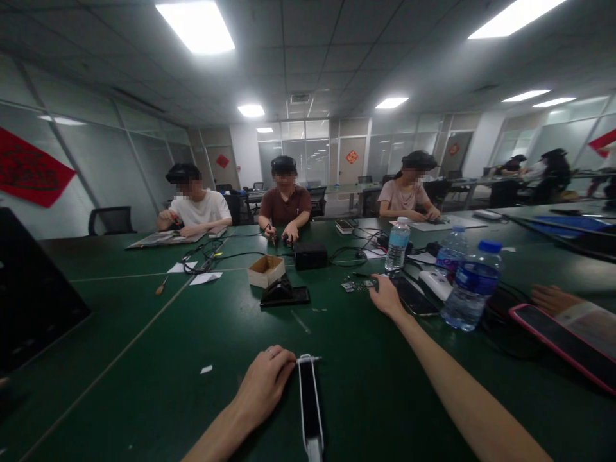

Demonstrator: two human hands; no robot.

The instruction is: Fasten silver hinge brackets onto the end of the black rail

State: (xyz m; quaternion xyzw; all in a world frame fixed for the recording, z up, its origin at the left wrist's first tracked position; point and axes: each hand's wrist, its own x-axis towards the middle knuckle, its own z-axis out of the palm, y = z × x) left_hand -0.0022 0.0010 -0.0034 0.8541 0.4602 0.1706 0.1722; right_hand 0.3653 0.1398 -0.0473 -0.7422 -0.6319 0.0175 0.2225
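My left hand (264,384) rests on the green table with curled fingers. Its fingertips pinch the upper left corner of a long, narrow white frame (302,391) with a dark middle; a thin rod sticks out at its top right. My right hand (386,296) reaches farther out, fingers bent down and close together at a scatter of small metal parts (353,286). Whatever its fingertips hold is too small to make out. A dark phone-like slab (414,296) lies just right of that hand.
A black stand (285,295) and a cardboard box (264,272) stand mid-table beside a black box (310,255). Water bottles (471,285) and a white mouse (436,284) are at right, near a pink-edged phone (565,343) and another person's hand (553,299). Several people sit opposite.
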